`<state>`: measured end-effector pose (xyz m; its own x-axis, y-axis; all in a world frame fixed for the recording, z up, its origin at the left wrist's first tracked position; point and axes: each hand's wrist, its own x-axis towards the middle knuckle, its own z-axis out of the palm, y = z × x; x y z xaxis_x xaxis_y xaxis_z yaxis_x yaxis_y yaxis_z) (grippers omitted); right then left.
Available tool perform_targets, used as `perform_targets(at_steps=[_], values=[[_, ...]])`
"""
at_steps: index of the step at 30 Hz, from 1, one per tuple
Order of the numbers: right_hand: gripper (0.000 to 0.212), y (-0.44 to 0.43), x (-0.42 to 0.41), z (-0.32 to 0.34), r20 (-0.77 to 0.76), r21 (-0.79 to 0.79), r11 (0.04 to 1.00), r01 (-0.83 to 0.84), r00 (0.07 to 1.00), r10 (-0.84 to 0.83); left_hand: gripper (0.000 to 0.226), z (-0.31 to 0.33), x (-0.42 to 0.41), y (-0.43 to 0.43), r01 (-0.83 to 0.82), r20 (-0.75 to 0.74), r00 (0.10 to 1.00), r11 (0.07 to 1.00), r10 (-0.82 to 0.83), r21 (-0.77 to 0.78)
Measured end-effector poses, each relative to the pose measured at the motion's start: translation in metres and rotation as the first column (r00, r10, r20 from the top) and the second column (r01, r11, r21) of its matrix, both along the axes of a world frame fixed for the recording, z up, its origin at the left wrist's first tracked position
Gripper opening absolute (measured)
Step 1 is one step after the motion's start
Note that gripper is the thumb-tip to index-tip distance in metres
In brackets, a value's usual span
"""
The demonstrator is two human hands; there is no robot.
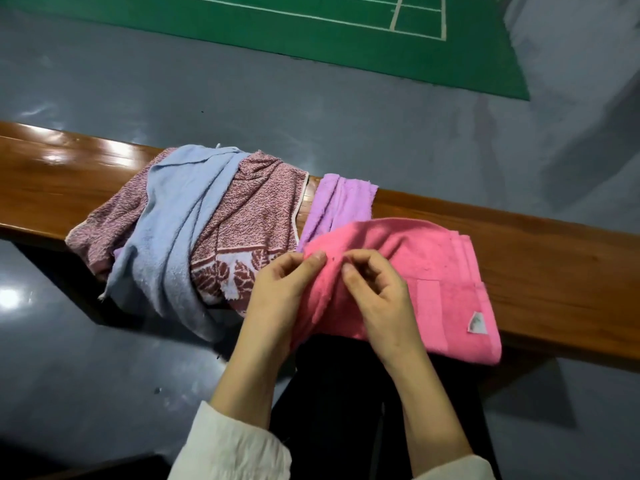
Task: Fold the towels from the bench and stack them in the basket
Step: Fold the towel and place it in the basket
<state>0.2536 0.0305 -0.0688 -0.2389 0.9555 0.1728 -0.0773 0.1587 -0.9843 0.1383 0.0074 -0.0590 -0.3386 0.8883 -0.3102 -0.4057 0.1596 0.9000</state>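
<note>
Wooden bench (536, 244) (grey floor (242, 98), green court (311, 39) beyond): left hand (280, 289) and right hand (375, 289), fingers (360, 261) curled, seemingly pinch pink towel (433, 265).

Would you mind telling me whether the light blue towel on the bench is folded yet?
Not folded. The light blue towel lies bunched in loose creases, draped over the patterned towel and hanging past the bench edge.

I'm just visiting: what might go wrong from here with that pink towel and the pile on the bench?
The pink towel overhangs the near edge of the bench, and the left hand and right hand pinch only a small fold, so it may slide off. It lies over the purple towel; lifting could drag that along. The blue towel dangles off the front and might slip to the floor.
</note>
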Motion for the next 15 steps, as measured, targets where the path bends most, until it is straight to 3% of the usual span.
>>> perform_targets(at_steps=[3, 10, 13, 15], values=[[0.029, -0.017, 0.014, -0.006, -0.02, -0.054, 0.996, 0.065, 0.998, -0.066, 0.026, 0.001, 0.004, -0.011, -0.006, -0.293, 0.956, 0.995, 0.035, 0.097], [0.02, -0.033, 0.026, 0.002, -0.028, -0.059, 0.996, 0.072, 0.997, -0.074, 0.028, 0.014, 0.02, -0.025, 0.092, -0.183, 0.982, 0.976, -0.055, 0.199], [0.022, -0.036, 0.026, 0.006, -0.009, -0.038, 0.998, 0.053, 0.999, -0.054, 0.01, 0.02, 0.032, -0.028, 0.126, -0.273, 0.96, 0.972, -0.069, 0.197], [0.024, -0.038, 0.028, 0.008, -0.003, -0.036, 0.999, 0.036, 0.999, -0.036, 0.011, 0.019, 0.031, -0.028, 0.095, -0.339, 0.94, 0.974, -0.02, 0.205]])
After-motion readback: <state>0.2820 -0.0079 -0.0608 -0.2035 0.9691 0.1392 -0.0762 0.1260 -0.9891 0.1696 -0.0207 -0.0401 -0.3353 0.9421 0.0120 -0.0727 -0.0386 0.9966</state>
